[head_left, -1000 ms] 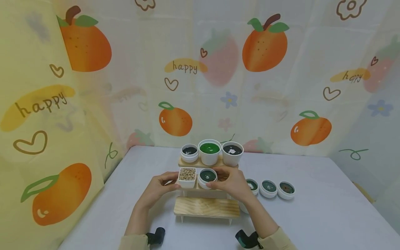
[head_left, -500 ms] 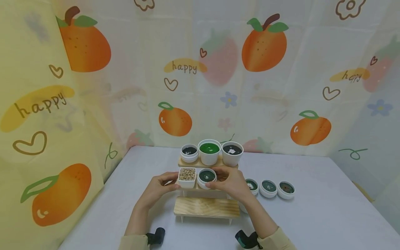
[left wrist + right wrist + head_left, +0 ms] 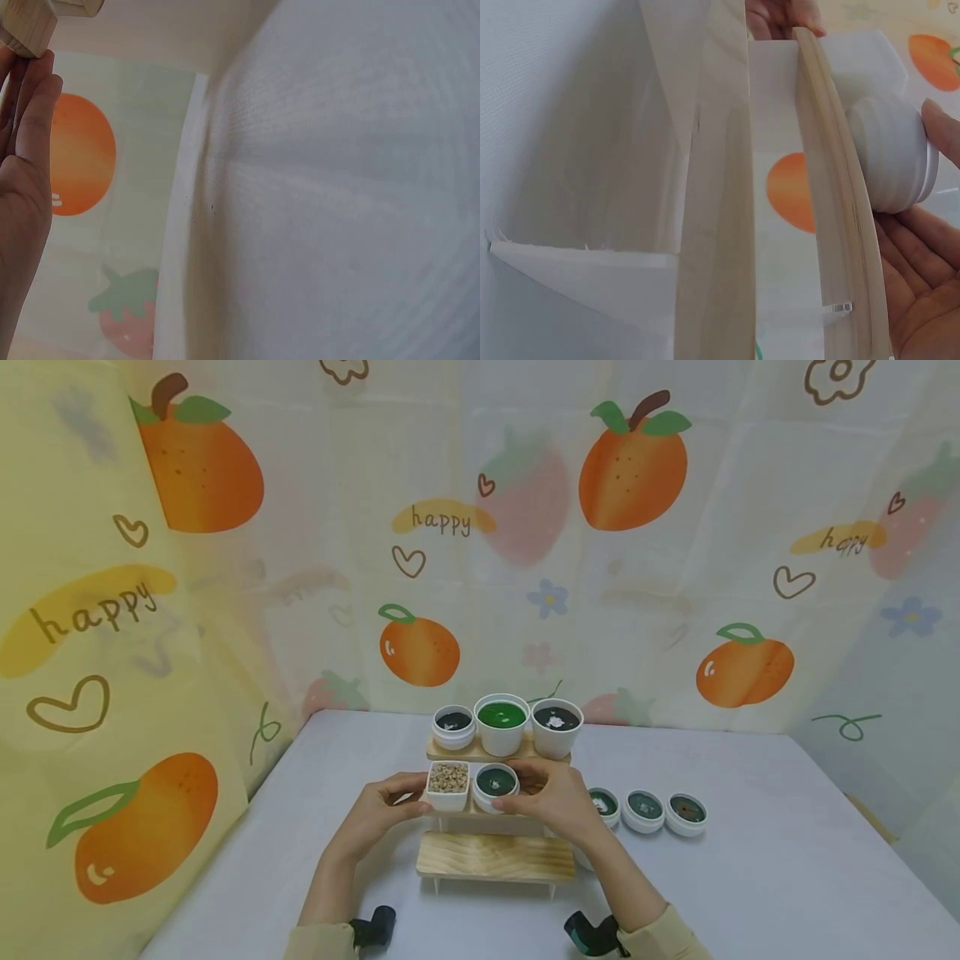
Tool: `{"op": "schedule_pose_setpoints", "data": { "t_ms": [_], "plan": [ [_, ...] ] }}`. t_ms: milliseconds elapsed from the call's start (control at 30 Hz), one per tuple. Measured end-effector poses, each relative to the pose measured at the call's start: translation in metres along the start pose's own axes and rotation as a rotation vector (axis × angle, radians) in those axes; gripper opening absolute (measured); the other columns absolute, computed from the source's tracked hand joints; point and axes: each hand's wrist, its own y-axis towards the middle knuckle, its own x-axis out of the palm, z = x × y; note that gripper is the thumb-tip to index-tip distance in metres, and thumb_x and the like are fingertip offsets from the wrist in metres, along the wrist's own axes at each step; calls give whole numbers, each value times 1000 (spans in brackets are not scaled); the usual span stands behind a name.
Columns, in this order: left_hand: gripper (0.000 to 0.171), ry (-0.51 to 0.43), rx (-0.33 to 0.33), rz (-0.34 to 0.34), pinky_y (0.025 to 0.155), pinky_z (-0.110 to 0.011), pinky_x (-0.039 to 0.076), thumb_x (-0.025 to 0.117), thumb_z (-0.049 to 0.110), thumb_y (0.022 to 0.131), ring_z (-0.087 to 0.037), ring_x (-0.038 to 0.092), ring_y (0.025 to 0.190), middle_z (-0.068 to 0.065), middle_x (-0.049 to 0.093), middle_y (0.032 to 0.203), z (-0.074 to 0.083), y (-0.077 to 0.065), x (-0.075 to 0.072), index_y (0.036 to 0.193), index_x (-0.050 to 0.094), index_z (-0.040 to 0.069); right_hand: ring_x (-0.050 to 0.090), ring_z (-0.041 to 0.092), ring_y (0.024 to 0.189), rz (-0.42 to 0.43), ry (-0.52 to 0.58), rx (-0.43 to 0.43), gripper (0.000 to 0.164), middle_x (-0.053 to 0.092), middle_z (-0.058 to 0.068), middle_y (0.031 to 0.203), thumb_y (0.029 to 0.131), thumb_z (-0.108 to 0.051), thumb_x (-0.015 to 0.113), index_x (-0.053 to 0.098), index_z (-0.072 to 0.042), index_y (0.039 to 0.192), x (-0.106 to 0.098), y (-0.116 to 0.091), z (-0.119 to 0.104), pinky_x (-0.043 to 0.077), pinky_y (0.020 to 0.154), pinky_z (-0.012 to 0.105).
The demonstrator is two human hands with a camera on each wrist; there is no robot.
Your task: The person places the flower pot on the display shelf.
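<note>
White, the round cup lies at nine o'clock from the right hand pinching it; whether the left hand grips is unclear.

Head view count: 1 left hand, 1 right hand, 2 sleeves, 2 black wrist devices. 3 wooden shelves. 5 low round bowls, 2 tall cups and 1 square cup. 1 further white container, mostly hidden, kind undetermined. Backdrop: 5 printed oranges, 3 "happy" labels.
</note>
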Motion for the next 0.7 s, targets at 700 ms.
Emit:
{"op": "schedule_pose_setpoints", "data": {
  "t_ms": [700],
  "plan": [
    [45, 4, 8, 0, 98, -16, 48, 80, 19, 82, 2, 61, 111, 12, 69, 118, -2, 0, -1, 124, 68, 8, 72, 23, 108, -3, 73, -47, 56, 73, 12, 119, 72, -28, 88, 69, -10, 122, -24, -12, 14, 58, 87, 23]
  ]
}}
